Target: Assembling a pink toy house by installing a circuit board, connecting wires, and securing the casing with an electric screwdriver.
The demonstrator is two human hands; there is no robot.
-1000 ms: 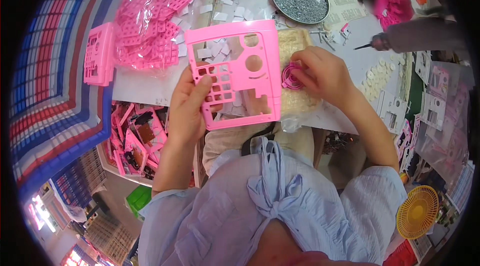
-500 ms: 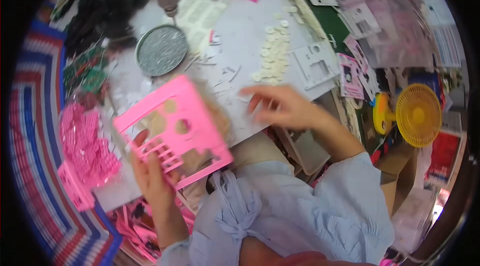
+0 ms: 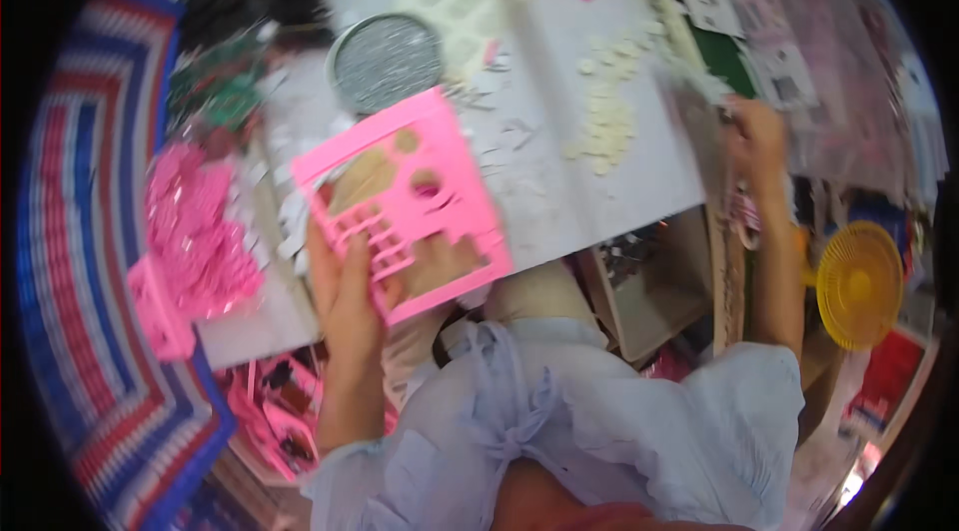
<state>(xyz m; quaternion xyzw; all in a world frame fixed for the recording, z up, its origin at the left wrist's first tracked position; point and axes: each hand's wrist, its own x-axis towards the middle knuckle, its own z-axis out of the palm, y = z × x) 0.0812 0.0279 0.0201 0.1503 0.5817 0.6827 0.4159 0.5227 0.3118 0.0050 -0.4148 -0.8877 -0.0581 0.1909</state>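
Note:
My left hand (image 3: 350,281) grips the lower left side of a pink plastic housing panel (image 3: 460,201), thumb on its grid of small square openings. The panel is tilted up above the near side of the table, and round and long cut-outs pierce it. At the right end of the table, my right hand (image 3: 759,136) is closed, its fingertips at the edge of a pale plastic panel (image 3: 699,121). That panel is smeared by motion. Small round cream buttons (image 3: 607,116) lie on the table to the left of my right hand.
A round tin of small metal screws (image 3: 388,61) stands beyond the pink panel. Pink parts in clear bags (image 3: 195,231) lie at the left, with green circuit boards (image 3: 230,91) behind. An open drawer (image 3: 654,306) juts below the table's edge; a yellow fan (image 3: 859,286) stands at right.
My right hand has moved from above the table's near edge to the right end and closed at the pale panel that lay there. My left hand still holds the pink panel; the whole view has shifted.

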